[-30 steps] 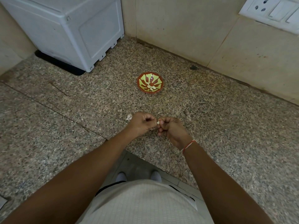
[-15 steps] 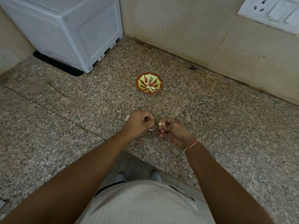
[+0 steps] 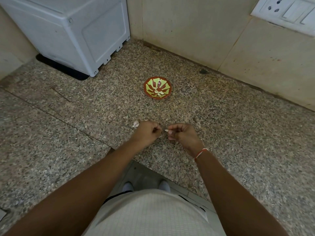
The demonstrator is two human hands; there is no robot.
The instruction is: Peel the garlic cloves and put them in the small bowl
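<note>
A speckled brown-grey granite tabletop [image 3: 230, 133] meets beige tiled walls [image 3: 187, 28] in a corner, where a white plastic box-shaped appliance [image 3: 71, 31] stands at left and a white switch-and-socket plate [image 3: 286, 11] hangs at right.

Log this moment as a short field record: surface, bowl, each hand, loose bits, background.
surface: speckled granite counter
small bowl: red with green pattern, pale peeled cloves inside, beyond the hands
right hand: pinches a garlic clove at the fingertips
left hand: fingers curled, beside the clove; whether it pinches skin cannot be told
loose bits: whitish garlic piece on the counter, left of the left hand
background: white appliance, wall switch plate
</note>
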